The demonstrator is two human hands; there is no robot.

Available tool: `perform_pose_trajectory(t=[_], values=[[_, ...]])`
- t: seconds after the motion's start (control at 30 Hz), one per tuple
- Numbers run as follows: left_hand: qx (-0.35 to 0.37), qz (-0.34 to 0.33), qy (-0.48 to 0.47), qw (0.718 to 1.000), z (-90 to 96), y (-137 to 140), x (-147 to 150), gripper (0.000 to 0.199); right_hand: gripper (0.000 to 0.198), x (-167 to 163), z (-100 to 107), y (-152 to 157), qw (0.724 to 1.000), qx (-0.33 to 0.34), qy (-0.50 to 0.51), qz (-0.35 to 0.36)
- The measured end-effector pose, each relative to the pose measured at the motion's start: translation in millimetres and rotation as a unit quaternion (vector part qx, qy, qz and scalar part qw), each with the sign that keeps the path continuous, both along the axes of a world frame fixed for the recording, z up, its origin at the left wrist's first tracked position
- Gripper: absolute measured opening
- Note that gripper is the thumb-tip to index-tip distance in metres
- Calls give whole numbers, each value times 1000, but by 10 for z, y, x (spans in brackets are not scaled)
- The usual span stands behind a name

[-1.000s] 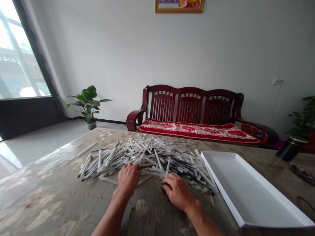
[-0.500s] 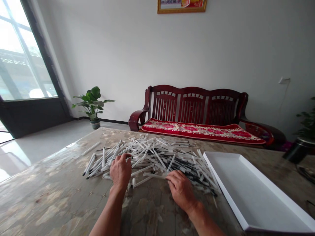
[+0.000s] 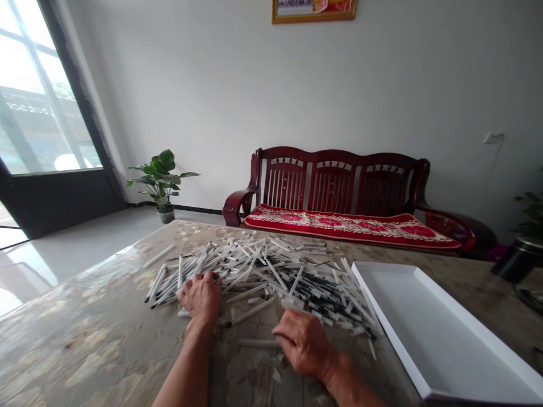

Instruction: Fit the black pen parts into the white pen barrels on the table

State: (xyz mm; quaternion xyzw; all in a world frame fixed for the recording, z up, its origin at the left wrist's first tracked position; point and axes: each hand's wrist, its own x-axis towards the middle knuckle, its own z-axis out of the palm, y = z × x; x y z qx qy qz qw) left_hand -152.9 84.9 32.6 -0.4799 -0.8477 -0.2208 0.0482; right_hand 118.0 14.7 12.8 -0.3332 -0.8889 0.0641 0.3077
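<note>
A loose heap of white pens [image 3: 244,265], some with black ends, lies on the table. At the near left side of the heap, my left hand [image 3: 200,298] rests with its fingers curled inward; whatever they hold is hidden. My right hand [image 3: 303,342] is closed, lower and to the right, its thumb and fingers pinching one end of a white pen [image 3: 257,342]. That pen points left, apart from the heap and blurred by motion. Dark pen parts [image 3: 316,294] and short clear pieces, which look like caps, lie beyond my right hand.
A shallow white tray [image 3: 419,367] stands right of the heap, close against it. The patterned table [image 3: 93,339] extends to the left. Beyond are a red wooden bench [image 3: 331,183], a potted plant [image 3: 159,175] and a dark cylindrical container [image 3: 515,260].
My right hand has drawn back toward me with a white pen, away from the heap. My left hand has shifted slightly left and nearer, its fingers more curled.
</note>
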Motion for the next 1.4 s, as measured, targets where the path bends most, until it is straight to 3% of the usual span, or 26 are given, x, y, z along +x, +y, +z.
perform_pose_trajectory(t=[0.07,0.13,0.27,0.37,0.5,0.57,0.67,0.73,1.03,1.13,1.27,1.4], values=[[43,-6,4,999,17,-3,42,28,9,-73,0,-50,998,-8,-58,31],[89,-25,6,996,45,-5,114,28,12,-149,-12,-55,995,-17,-95,10],[178,-121,-29,976,87,-32,346,24,3,-254,-53,53,986,-42,-108,-122],[204,-223,-55,952,53,-92,587,19,11,-266,-97,161,974,-46,-82,-205],[146,-365,-92,915,-66,-197,921,17,24,-179,-133,262,970,-32,78,-230],[108,-408,-96,902,-112,-243,1045,16,24,-103,-127,292,952,-43,200,-229],[74,-450,-79,887,-130,-288,1138,18,32,15,-94,318,898,-148,329,-251],[66,-478,-61,874,-121,-301,1148,18,40,78,-64,330,874,-208,355,-260],[83,-512,10,855,-152,-264,1136,20,46,204,39,383,921,-168,226,-268],[80,-511,-2,856,-162,-255,1159,21,39,233,61,377,923,-171,243,-243],[63,-505,-17,861,-150,-269,1175,22,28,258,97,365,906,-234,298,-186],[63,-503,-12,862,-150,-272,1180,22,37,266,85,360,914,-219,264,-216]])
